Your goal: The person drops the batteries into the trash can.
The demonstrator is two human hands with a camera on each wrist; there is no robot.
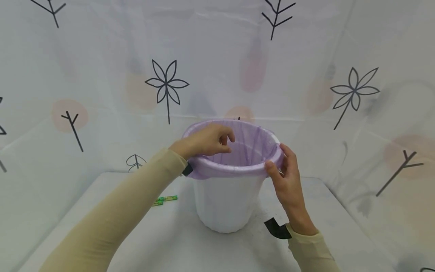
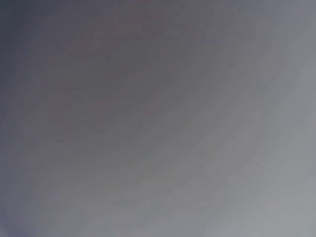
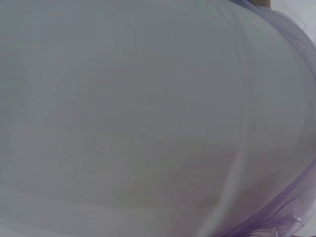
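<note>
A white trash can stands upright on the table, its mouth lined with a thin purple trash bag folded over the rim. My left hand hovers over the left part of the opening, fingers loosely bent, with nothing visible in them. On the right side, my right hand grips the bag-covered rim, thumb at the front and fingers around the outside. The right wrist view is filled by the can's white wall, with the purple bag's edge at the right. Only a grey blur shows in the left wrist view.
Several green batteries lie on the white table left of the can, partly hidden by my left forearm. Behind the table hangs a pale cloth printed with flowers and twigs. A black strap end sticks out at my right wrist.
</note>
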